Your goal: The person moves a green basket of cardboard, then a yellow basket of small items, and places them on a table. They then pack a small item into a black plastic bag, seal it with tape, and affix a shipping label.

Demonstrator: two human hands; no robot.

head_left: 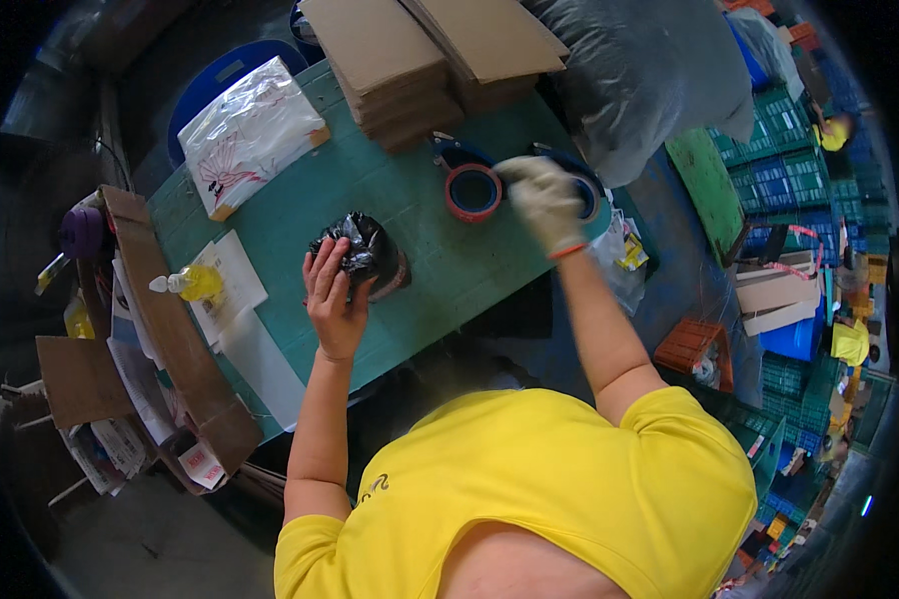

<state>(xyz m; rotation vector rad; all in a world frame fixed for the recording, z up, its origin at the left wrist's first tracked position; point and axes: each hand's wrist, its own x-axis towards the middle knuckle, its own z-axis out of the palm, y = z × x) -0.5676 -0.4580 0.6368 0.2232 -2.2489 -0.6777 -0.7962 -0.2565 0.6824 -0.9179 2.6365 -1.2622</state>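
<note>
My left hand [336, 299], bare, rests against a bundle wrapped in shiny black plastic [368, 246] that sits on the green table. Its fingers curve over the near left side of the wrap, with the thumb below. My right hand [544, 195], in a pale work glove, is over the tape dispensers at the table's right side and smeared by motion. Left of the glove is a red-rimmed tape roll [471, 193] in a blue dispenser; another tape roll [586, 197] shows partly behind the glove. Whether the gloved fingers grip anything does not show.
Stacked flat cardboard [395, 75] lies at the table's far edge, beside a large grey plastic bag [649, 85]. A plastic-wrapped pack [252, 140], a yellow liquid bottle [198, 283] and paper sheets [260, 364] are on the left. Crates [789, 130] and people stand far right.
</note>
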